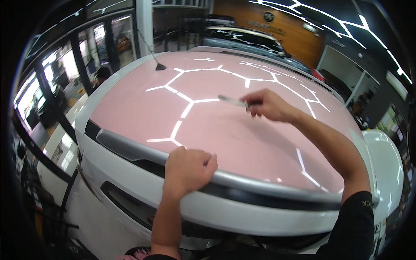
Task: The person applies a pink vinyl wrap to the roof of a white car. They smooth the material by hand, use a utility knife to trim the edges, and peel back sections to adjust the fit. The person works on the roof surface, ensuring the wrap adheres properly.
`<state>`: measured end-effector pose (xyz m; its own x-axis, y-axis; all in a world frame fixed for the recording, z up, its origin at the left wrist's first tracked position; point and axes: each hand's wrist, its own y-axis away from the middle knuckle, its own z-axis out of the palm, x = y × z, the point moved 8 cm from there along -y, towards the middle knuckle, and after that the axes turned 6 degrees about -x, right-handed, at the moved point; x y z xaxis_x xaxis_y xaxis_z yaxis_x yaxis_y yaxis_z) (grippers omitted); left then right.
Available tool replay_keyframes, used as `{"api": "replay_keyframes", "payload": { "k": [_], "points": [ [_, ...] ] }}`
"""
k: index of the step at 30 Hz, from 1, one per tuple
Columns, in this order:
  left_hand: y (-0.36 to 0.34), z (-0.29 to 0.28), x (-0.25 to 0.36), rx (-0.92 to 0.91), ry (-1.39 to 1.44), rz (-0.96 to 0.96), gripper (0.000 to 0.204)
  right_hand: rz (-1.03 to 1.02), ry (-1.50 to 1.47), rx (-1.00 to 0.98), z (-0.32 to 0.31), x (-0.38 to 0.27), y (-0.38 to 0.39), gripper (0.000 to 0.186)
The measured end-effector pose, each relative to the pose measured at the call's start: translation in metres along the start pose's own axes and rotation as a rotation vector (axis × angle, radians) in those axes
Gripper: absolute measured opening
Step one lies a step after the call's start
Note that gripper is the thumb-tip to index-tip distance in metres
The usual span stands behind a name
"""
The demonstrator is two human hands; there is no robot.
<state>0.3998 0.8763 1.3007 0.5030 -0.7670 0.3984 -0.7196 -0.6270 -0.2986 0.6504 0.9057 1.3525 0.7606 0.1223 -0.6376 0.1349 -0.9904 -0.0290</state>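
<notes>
The pink roof (208, 117) of a white car spreads in front of me, glossy, with hexagon light reflections on it. My left hand (189, 169) is closed on the silver roof rail (260, 182) along the near edge, its thumb to the right. Above the middle of the roof, my right hand (271, 106) pinches a slim, pale stick-like tool (232, 101), possibly a cutter. It points left, and blur hides its exact kind. A shadow of the right arm falls on the pink surface below.
A black antenna (160, 66) rises from the roof's far left. The car's white side (130, 169) stands close below my left arm. Behind the roof is a blue car (242, 41). Glass doors (69, 78) line the left, and another white car (383, 169) stands right.
</notes>
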Motion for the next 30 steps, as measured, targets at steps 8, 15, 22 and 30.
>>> {"api": "replay_keyframes", "payload": {
  "k": [8,15,22,30],
  "points": [
    [0.01,-0.001,-0.002,0.092,-0.031,0.162,0.022,-0.264,0.367,0.421,0.001,0.019,-0.293,0.03],
    [0.005,0.003,-0.004,0.045,-0.047,0.198,0.015,-0.173,0.493,0.356,0.042,0.036,-0.371,0.02],
    [0.003,0.004,-0.004,0.036,-0.039,0.236,0.023,-0.103,0.597,0.318,0.05,0.035,-0.39,0.02],
    [0.007,0.003,-0.002,0.019,-0.061,0.235,0.021,-0.164,0.704,0.255,0.052,0.018,-0.38,0.021]
  ]
}}
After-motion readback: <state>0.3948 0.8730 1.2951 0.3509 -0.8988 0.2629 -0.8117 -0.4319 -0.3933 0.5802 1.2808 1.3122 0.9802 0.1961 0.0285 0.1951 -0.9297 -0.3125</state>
